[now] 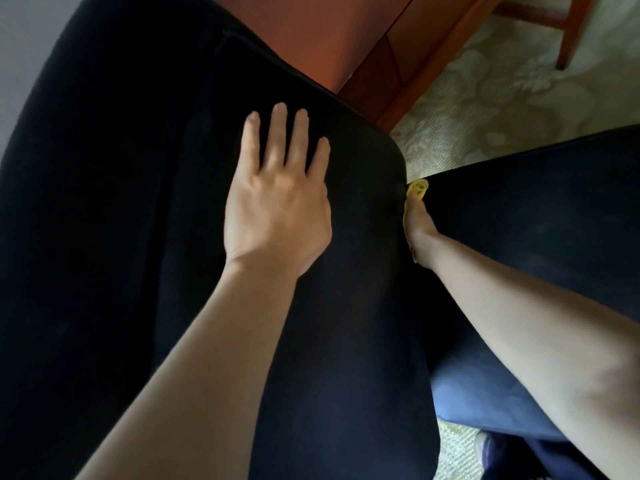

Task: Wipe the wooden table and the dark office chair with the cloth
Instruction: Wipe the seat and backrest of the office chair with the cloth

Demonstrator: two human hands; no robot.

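Resting the left hand (pixel 277 209) palm-down on the dark office chair (pixel 138 202), just left of centre frame, four fingers straight and slightly fanned, gripping nothing. Pressing flat against soft, matte black upholstery: a broad padded slab with a rounded corner and a piped seam running along its upper edge.

Reaching the right hand (pixel 420 230) in from the lower right on a bare forearm, and tucking it down past the cushion's right edge at centre right. Showing only the thumb side and wrist there. Hiding the fingers behind the padding, so not telling whether curled or straight.

Sandwiching the cloth (pixel 417 190) between that hand and the chair's side. Showing it as yellow with a raised, looped weave, a small folded tip poking out above the thumb and a thin strip running along the hand's lower edge.

Looking past the chair to the wooden table (pixel 311 36) at top centre: reddish-brown and smooth, with a recessed panel and a straight moulded edge slanting down toward the cushion's corner.

Catching a second dark fabric surface (pixel 554 202) at the right, faintly dusty, meeting the cushion near the cloth. Taking in pale carpet (pixel 519 91) with a raised floral pattern at upper right, and a slim wooden leg (pixel 573 29) in the same reddish tone standing on it. Glimpsing a blue denim leg (pixel 485 400) at lower right beneath the forearm.
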